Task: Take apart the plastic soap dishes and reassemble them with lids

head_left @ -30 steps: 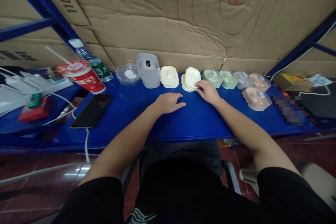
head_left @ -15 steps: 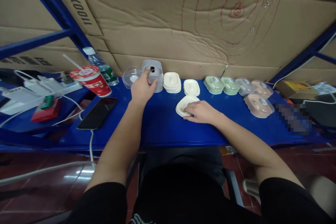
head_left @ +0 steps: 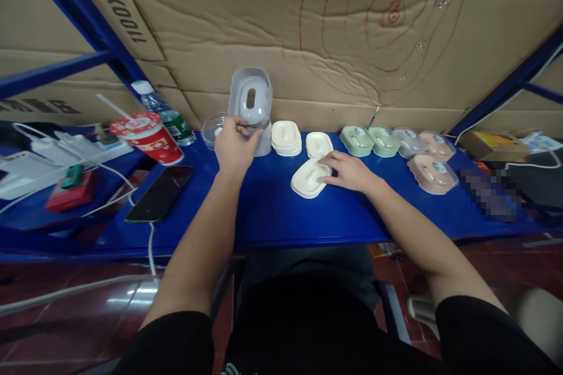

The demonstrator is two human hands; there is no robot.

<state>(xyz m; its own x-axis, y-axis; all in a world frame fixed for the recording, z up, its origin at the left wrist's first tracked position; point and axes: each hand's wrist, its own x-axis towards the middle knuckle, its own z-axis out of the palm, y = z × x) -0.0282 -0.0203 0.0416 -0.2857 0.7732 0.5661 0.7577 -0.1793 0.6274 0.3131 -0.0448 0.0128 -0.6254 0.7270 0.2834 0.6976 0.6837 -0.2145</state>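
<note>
My left hand pinches a grey soap-dish tray and holds it tilted up above the stack of grey trays. My right hand lies flat on the blue table, its fingers touching the right edge of a cream soap-dish part. Just behind that part sits another cream piece, and a stack of cream pieces stands to its left.
Assembled green, grey and pink soap dishes line the back right. A clear bowl, water bottle, red cup with straw and black phone on a cable sit at left. Cardboard backs the table.
My left hand reached from the table's middle to the grey stack and lifted its top tray. My right hand pulled one cream piece forward off the cream pile and now rests beside it.
</note>
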